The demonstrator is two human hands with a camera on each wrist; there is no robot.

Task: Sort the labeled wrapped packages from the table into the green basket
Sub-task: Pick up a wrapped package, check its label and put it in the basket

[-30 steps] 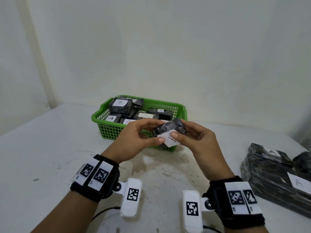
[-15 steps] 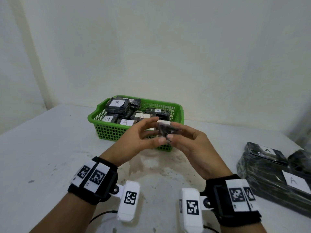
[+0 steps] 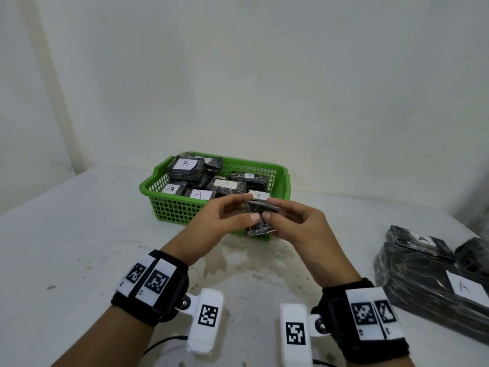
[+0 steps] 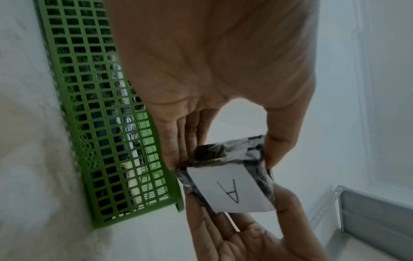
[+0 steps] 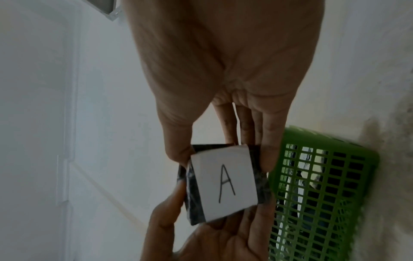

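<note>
two hands meet in the head view just in front of the green plastic mesh basket (image 3: pixel 172 210), which stands on the white stained table (image 3: pixel 79 234). the left hand (image 3: pixel 219 223) and the right hand (image 3: pixel 299 223) together pinch a small black plastic-wrapped package (image 3: pixel 260 218), held above the table near the basket's front wall. inside the basket lie more black wrapped packages with white paper labels, one marked b (image 3: pixel 185 168) on top at the back left. at the right of the table sits a stack of larger black wrapped packages (image 3: pixel 423 274) bearing a labels.

left wrist view: the left hand (image 4: pixel 223 70) has its thumb on one edge of the small package (image 4: pixel 225 159) and its fingers (image 4: pixel 178 141) on the opposite edge; a white label with the letter a (image 4: pixel 228 190) faces the camera. the right hand (image 4: pixel 245 238) supports it from the far side, beside the basket (image 4: pixel 100 123).

right wrist view: the right hand (image 5: pixel 223 61) grips the package (image 5: pixel 192 194) by thumb and curled fingers (image 5: pixel 268 141), its a label (image 5: pixel 225 183) facing the camera, the left hand (image 5: pixel 201 238) holding the opposite end, the basket (image 5: pixel 324 194) alongside.
</note>
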